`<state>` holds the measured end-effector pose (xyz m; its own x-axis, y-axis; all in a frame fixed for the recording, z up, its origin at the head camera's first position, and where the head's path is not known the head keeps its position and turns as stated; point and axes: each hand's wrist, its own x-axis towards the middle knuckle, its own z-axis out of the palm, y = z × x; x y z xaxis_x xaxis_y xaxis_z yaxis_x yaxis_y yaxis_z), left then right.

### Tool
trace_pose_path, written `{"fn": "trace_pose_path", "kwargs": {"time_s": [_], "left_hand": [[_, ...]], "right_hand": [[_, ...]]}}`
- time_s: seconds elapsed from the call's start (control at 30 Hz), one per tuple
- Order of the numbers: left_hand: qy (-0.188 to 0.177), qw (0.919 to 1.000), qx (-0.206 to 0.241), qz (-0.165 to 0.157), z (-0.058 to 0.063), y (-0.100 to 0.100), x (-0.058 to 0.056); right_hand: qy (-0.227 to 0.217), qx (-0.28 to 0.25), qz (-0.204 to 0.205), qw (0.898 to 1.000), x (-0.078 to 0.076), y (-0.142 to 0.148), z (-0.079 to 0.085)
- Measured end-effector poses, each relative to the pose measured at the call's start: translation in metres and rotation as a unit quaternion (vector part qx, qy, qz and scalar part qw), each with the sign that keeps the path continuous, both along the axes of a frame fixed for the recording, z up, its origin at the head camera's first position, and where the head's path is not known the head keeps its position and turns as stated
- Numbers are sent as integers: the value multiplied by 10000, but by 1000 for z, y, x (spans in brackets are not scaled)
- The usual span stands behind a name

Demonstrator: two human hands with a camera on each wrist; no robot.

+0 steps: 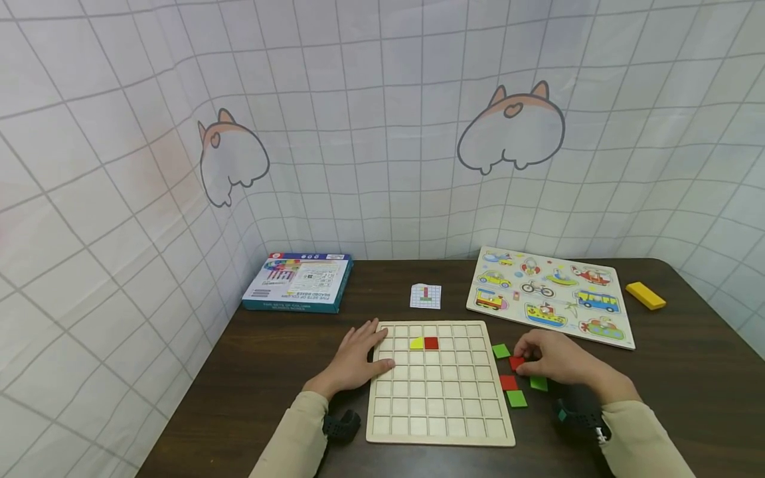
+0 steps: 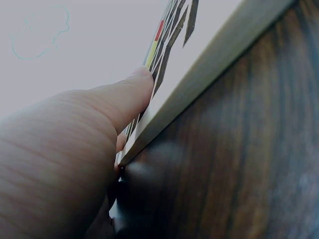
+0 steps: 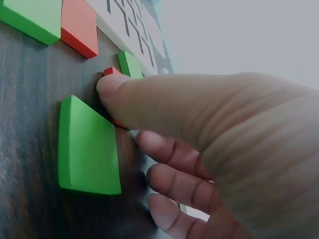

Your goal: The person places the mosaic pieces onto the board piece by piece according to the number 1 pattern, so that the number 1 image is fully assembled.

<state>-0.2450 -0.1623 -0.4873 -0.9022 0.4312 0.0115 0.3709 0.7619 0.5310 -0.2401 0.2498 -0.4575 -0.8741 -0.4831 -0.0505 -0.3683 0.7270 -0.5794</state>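
Observation:
A wooden grid board (image 1: 442, 425) lies on the table, with a yellow quarter-round tile (image 1: 417, 343) and a red square tile (image 1: 431, 343) side by side in its upper cells. My left hand (image 1: 354, 358) rests on the board's left edge, fingers straight, thumb (image 2: 124, 99) on top. Off the board's right side, my right hand (image 1: 552, 355) pinches another red tile (image 1: 516, 363) between thumb and fingers, at table level. Around it lie green tiles (image 1: 501, 351), (image 3: 92, 149) and a second loose red tile (image 1: 509, 382).
A small card with a printed grid pattern (image 1: 425, 297) lies beyond the board. At the back left is a boxed set (image 1: 299, 282). A vehicle picture puzzle (image 1: 546, 292) and a yellow block (image 1: 646, 296) are at the back right. A hanging gridded cloth (image 1: 370, 133) borders the table.

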Motion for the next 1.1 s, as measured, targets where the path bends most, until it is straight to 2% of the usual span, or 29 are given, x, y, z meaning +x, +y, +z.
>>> {"fn": "trace_pose_path", "kwargs": {"time_s": [0.2,0.47,0.67,1.1], "left_hand": [[4,10000,-3,-5,1,0,-1],[25,10000,4,-60,0,-1,-1],[31,10000,26,-57,1,-2,-1],[37,10000,13,-45,1,0,1]], "right_hand": [[-2,-147,-23,9999,-2,2,3],[146,-305,-379,9987,0,-14,1],[510,-449,-299,9972,1,-23,1],[766,-537,-326,9951,4,-43,2]]}}
